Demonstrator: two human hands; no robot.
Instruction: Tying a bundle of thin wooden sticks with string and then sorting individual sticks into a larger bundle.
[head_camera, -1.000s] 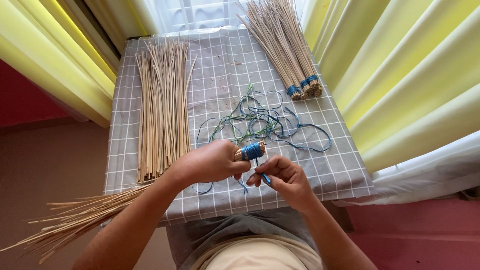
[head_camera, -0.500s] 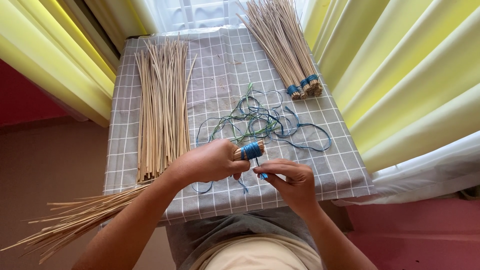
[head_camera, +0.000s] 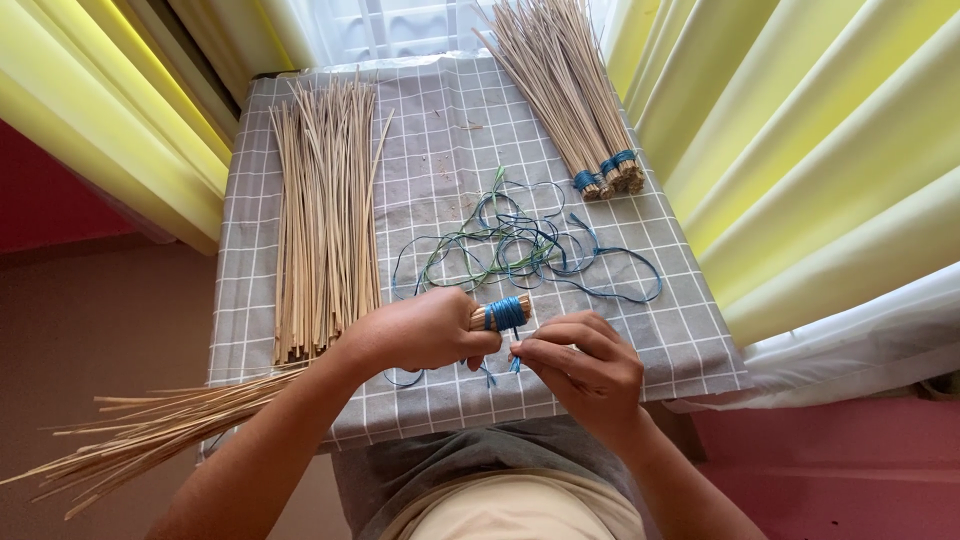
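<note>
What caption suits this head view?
Left hand grips a stick bundle; right hand pinches its blue cord.

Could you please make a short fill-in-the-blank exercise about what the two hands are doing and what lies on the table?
1. The left hand grips a bundle of thin sticks bound at its end with ____ string.
2. The right hand pinches the string's loose end just ____ the binding.
3. The checked tablecloth is ____ with white lines.
4. The finished bundles lie at the table's far ____ corner.

Missing words: blue; below; grey; right
</note>
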